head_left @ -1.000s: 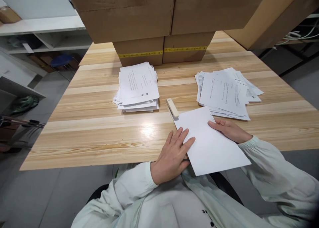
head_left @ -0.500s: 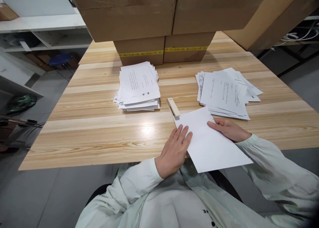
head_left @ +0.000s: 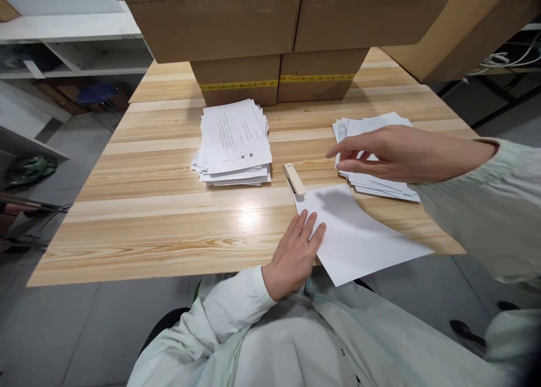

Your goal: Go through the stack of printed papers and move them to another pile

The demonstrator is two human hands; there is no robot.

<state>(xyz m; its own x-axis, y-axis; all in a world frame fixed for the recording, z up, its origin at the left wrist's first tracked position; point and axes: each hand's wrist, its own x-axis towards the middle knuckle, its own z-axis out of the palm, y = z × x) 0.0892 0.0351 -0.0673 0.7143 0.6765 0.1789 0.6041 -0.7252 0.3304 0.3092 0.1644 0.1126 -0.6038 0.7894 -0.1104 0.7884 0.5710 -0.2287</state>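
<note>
A white sheet of paper (head_left: 355, 235), blank on top, lies at the table's front edge, its near part jutting past the edge. Flat on its left side rests my left hand (head_left: 296, 252), fingers stretched out. The sheet's upper left corner meets a cream stapler (head_left: 293, 179); whether it is between the jaws I cannot tell. My right hand (head_left: 380, 153) is raised above the table, off the sheet, fingers apart and nothing in them. It partly covers the right stack of printed papers (head_left: 380, 190). To the left stands a thicker stack of printed papers (head_left: 234, 133).
Cardboard boxes (head_left: 236, 85) with yellow tape stand at the back of the wooden table (head_left: 139, 207), with larger boxes (head_left: 220, 26) above them. Another box (head_left: 456, 38) is at the back right. White shelves (head_left: 76, 29) and a blue stool (head_left: 97, 94) are at the left.
My right hand has let go of the sheet's right edge and moved up and forward, over the right stack. My left hand stays on the sheet.
</note>
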